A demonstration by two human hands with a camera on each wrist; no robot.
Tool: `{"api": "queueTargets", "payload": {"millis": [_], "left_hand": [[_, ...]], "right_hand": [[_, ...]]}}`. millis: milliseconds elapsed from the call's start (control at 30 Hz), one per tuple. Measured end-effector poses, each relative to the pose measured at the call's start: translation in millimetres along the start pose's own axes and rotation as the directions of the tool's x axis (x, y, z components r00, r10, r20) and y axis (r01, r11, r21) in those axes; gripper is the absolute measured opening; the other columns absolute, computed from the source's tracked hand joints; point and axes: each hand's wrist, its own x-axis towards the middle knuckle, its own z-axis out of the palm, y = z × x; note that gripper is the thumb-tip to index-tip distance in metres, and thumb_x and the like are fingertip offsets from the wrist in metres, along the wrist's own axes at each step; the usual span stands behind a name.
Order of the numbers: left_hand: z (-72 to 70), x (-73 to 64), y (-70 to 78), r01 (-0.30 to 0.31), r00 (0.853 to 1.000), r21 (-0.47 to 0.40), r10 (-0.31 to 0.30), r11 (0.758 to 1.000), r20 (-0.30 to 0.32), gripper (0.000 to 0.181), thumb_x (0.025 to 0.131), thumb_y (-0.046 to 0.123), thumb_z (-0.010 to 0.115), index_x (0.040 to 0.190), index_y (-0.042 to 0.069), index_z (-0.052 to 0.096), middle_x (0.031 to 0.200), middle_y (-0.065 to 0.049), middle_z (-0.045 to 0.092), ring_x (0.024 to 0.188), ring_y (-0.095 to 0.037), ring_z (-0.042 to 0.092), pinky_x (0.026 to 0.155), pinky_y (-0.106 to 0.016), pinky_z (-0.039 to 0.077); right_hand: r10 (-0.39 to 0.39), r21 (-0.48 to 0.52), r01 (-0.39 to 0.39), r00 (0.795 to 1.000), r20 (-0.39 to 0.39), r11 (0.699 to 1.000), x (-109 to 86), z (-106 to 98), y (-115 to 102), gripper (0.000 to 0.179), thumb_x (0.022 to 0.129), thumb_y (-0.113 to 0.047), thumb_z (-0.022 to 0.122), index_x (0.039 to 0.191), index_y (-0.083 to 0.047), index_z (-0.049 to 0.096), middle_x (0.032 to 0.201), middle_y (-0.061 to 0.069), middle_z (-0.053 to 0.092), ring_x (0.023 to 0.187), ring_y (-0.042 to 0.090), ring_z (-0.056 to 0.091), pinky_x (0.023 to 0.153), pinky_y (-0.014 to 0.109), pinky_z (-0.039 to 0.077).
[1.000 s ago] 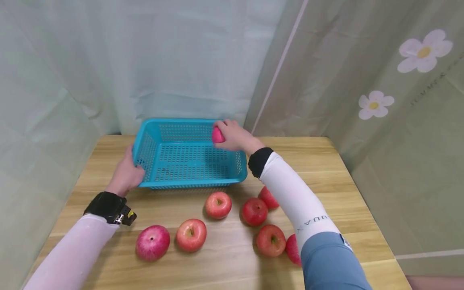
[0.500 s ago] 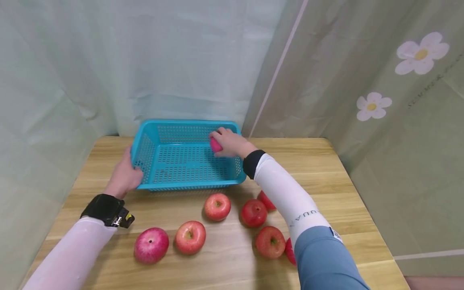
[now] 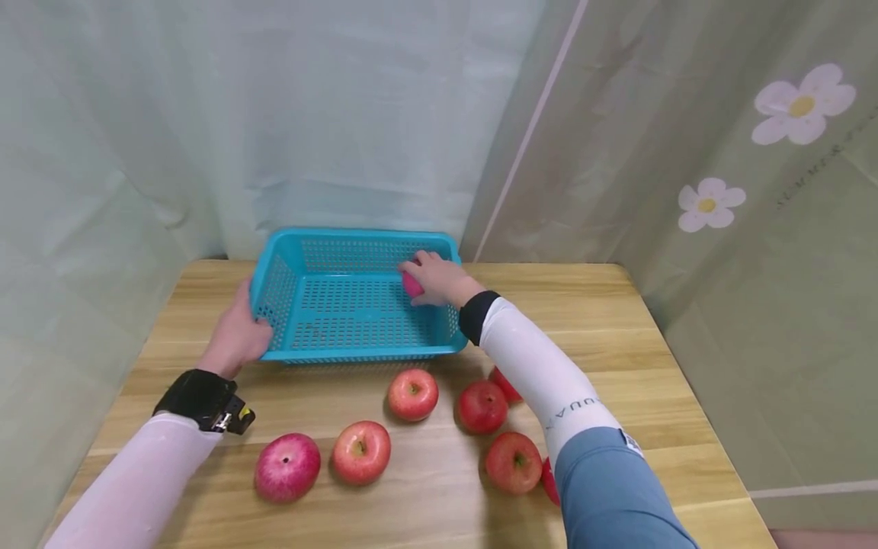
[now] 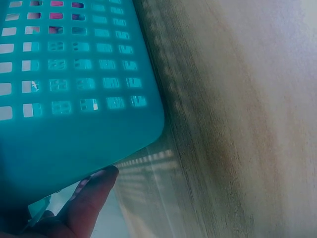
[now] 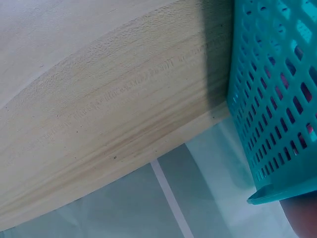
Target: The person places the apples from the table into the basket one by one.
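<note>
A blue-green plastic basket (image 3: 357, 354) with slotted walls stands at the back of the wooden table. My left hand (image 3: 236, 332) holds its left end by the rim. In the left wrist view the fingers (image 4: 91, 203) press beneath the basket's rim (image 4: 74, 148). Reaching over the right end, my right hand (image 3: 439, 280) grips a pink-red apple (image 3: 411, 285) inside the basket, low near the right wall. Part of the apple is covered by the fingers. The right wrist view looks at the basket's outer wall (image 5: 277, 124), with pinkish patches behind its slots.
In front of the basket lie a pink apple (image 3: 288, 467), two lighter red apples (image 3: 360, 453) and several more red apples (image 3: 482, 407) to the right, some partly behind the right forearm. A pale curtain (image 3: 357, 114) hangs behind the table (image 3: 583, 305).
The right hand has lowered with the apple from the basket's back right rim into its right side. The left hand keeps its hold on the basket.
</note>
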Motion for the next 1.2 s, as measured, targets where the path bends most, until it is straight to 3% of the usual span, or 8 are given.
{"api": "queueTargets", "payload": {"millis": [367, 833, 1200], "left_hand": [[-0.8, -1.3, 2.5, 0.014, 1.0, 0.018, -0.014, 1.0, 0.008, 0.089, 0.086, -0.009, 0.037, 0.158, 0.006, -0.013, 0.146, -0.042, 0.026, 0.113, -0.05, 0.04, 0.091, -0.068, 0.039], [1.1, -1.2, 4.5, 0.02, 1.0, 0.018, -0.021, 1.0, 0.022, 0.089, 0.086, -0.009, 0.036, 0.158, 0.008, -0.014, 0.147, -0.041, 0.025, 0.113, -0.05, 0.04, 0.091, -0.069, 0.039], [2.5, -2.5, 9.7, 0.006, 1.0, 0.012, -0.006, 1.0, 0.013, 0.088, 0.086, -0.009, 0.038, 0.159, 0.01, -0.008, 0.143, -0.041, 0.032, 0.109, -0.049, 0.044, 0.082, -0.063, 0.044]], "right_hand": [[-0.042, -0.11, 0.041, 0.999, -0.008, 0.993, 3.7, 8.6, 5.8, 0.076, 0.089, -0.048, 0.068, 0.153, -0.028, 0.032, 0.152, 0.009, 0.034, 0.133, 0.027, 0.033, 0.103, 0.042, 0.043], [-0.037, -0.129, 0.028, 0.997, -0.068, 0.991, 0.2, 16.3, 6.8, 0.081, 0.088, -0.048, 0.07, 0.155, -0.031, 0.029, 0.153, 0.009, 0.03, 0.136, 0.026, 0.029, 0.105, 0.044, 0.04], [-0.036, -0.139, 0.022, 0.995, -0.098, 0.99, -4.1, 16.0, 8.2, 0.087, 0.085, -0.047, 0.073, 0.157, -0.035, 0.026, 0.153, 0.01, 0.03, 0.137, 0.027, 0.028, 0.106, 0.048, 0.038]]}}
